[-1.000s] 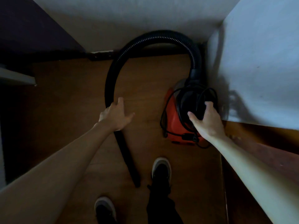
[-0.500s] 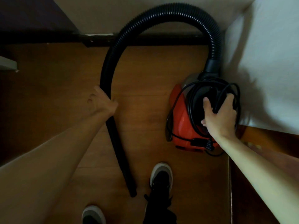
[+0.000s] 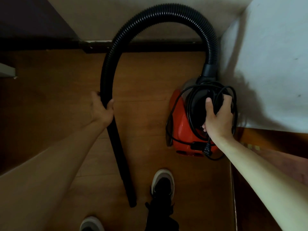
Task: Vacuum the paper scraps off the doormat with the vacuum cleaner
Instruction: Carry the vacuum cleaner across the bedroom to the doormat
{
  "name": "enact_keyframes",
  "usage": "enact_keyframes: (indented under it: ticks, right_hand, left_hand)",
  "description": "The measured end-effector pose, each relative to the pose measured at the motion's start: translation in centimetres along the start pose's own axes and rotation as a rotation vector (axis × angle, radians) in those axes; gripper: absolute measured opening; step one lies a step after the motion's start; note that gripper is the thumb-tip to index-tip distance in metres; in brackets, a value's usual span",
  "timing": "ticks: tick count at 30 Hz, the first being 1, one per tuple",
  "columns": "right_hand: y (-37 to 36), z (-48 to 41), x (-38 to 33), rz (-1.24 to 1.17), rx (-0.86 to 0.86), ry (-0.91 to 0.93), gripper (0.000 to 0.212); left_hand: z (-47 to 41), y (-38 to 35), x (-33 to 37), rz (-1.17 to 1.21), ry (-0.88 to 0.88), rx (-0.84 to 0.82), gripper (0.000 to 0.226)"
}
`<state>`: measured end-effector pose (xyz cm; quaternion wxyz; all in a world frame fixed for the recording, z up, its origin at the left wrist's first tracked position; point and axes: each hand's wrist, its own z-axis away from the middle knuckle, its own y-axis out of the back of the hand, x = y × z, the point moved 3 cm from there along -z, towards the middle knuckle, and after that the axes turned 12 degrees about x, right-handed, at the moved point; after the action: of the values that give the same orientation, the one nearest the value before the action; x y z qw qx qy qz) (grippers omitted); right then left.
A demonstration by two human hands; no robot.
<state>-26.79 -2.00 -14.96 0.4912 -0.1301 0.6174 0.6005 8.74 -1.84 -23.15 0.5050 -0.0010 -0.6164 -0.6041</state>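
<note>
Presently, the vacuum cleaner [image 3: 183,124], a red canister with its cord [image 3: 188,104] looped loosely over the top, is being kept on the wooden floor [image 3: 150,84] in a wall corner (no doormat in view). It is being judged rigid and moderately heavy, best taken by the top handle. The right hand [image 3: 218,119] is being closed over that handle; the left hand [image 3: 101,109] is being wrapped around the stiff hose [image 3: 115,52] where it meets the wand, both arms being extended downward.

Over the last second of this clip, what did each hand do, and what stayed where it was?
The left hand, open and just touching a second ago, closed around the black hose where it meets the wand. The right hand moved from the rim onto the top handle of the red vacuum cleaner, gripping it over the coiled cord. The vacuum stayed on the floor by the wall.
</note>
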Motion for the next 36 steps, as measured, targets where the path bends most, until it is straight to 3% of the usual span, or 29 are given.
enact_keyframes:
  ticks: [6, 12, 16, 24, 36]
  right_hand:
    - [-0.4, 1.9, -0.9, 0.052, 0.024, 0.026, 0.038]
    - [1.3, 5.7, -4.6, 0.050, 0.025, 0.168, 0.016]
    - [2.8, 8.5, -9.8, 0.078, 0.025, 0.268, 0.013]
    - [6.5, 15.9, -26.4, 0.033, 0.033, 0.344, 0.033]
    - [9.5, 29.2, -56.8, -0.037, 0.072, 0.603, 0.034]
  left_hand:
    - [1.6, 3.8, 1.0, 0.160, -0.067, -0.005, 0.041]
    - [2.9, 10.4, 1.4, 0.204, -0.035, 0.027, 0.043]
    - [3.8, 16.3, 2.4, 0.153, -0.004, 0.056, 0.041]
    - [5.9, 33.4, 7.4, 0.203, 0.010, 0.144, 0.034]
    - [7.0, 67.8, 15.9, 0.370, -0.009, 0.524, 0.028]
